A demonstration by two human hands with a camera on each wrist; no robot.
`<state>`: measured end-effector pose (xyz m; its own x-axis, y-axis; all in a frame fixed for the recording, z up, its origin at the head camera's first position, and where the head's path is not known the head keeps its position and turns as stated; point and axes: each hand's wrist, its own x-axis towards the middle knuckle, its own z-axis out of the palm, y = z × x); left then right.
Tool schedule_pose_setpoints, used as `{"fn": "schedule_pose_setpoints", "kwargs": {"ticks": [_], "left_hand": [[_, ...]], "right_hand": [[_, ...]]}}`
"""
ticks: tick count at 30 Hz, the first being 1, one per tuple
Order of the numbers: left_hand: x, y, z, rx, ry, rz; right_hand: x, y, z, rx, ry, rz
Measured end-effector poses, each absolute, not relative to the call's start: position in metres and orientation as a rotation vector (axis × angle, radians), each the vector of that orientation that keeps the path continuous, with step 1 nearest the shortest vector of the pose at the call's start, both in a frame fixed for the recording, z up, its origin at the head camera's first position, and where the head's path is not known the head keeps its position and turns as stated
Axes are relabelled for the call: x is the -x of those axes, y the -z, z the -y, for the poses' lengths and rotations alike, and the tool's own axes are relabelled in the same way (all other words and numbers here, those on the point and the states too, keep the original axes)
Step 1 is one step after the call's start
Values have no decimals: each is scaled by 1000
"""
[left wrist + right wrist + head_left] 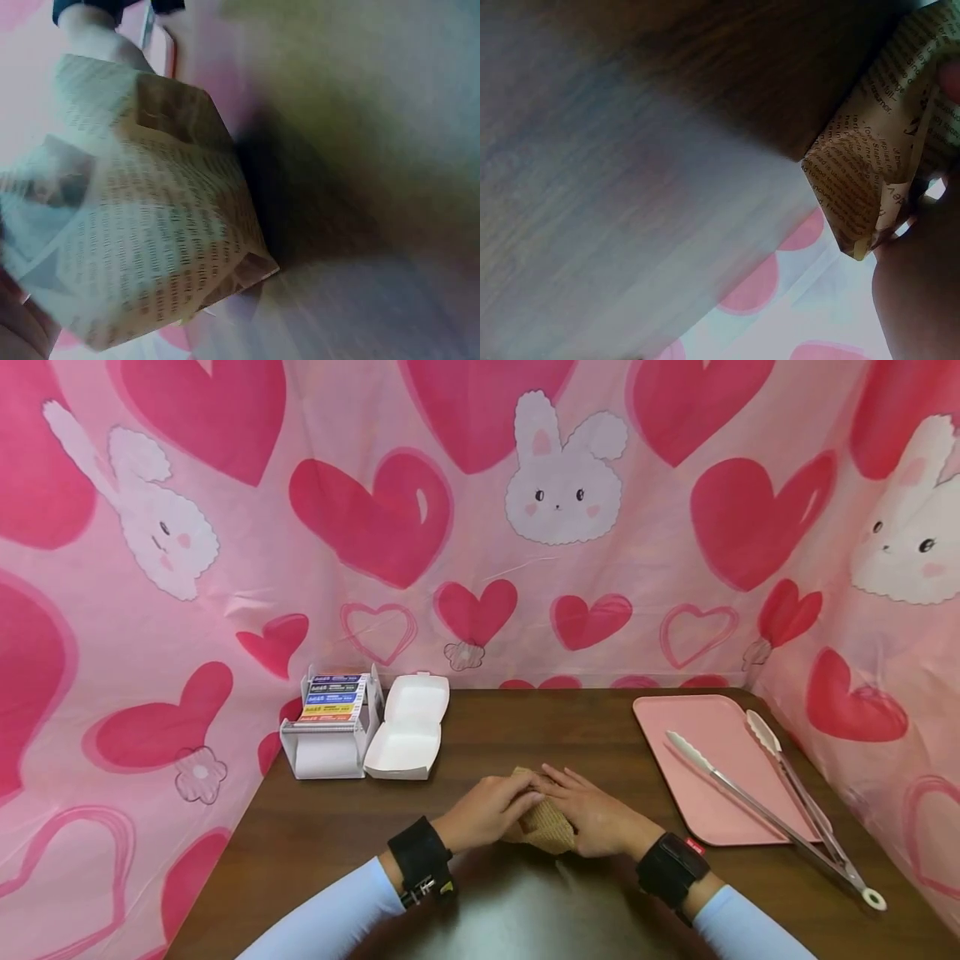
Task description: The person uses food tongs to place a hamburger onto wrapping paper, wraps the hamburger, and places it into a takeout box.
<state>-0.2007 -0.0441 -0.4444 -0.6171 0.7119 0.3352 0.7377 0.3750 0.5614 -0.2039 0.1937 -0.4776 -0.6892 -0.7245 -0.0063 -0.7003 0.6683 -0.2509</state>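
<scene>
Nearest the head camera: two pale blue sleeves, left (330, 910) and right (750, 931), a black wrist strap above each. From the left, then. White holder (330, 756) at the far left of the dark wooden surface (540, 727), coloured small boxes (330, 702) stacked in it. Just beside it, white clamshell box (408, 747), lid up, inside facing the viewer. Centre, nearer: left grip (487, 814), a bare hand, fingers curved round a brown paper packet (551, 827) printed with newsprint-style text. Packet lies between the hands; whether its underside touches the surface, cannot tell. Both wrist views show creased folds and pointed corners; contents hidden. Right grip (603, 822), also bare, is laid against the packet's other side, fingers fairly straight, tips over its far edge; thumb hidden in the head view. Well to the right, pink tray (693, 714); metal tongs (750, 801) across it, arms spread, joined end past the tray's near edge. Pink heart-and-rabbit backdrop (495, 556) behind.
</scene>
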Motion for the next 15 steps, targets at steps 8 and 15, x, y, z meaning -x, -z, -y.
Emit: {"fn": "schedule_pose_setpoints", "kwargs": {"ticks": [8,15], "left_hand": [[220,462,29,1163,1034,2536],[228,472,27,1182,1067,2522]], "right_hand": [[204,480,-197,1205,570,-2724],[204,483,-199,1204,666,-2688]]}}
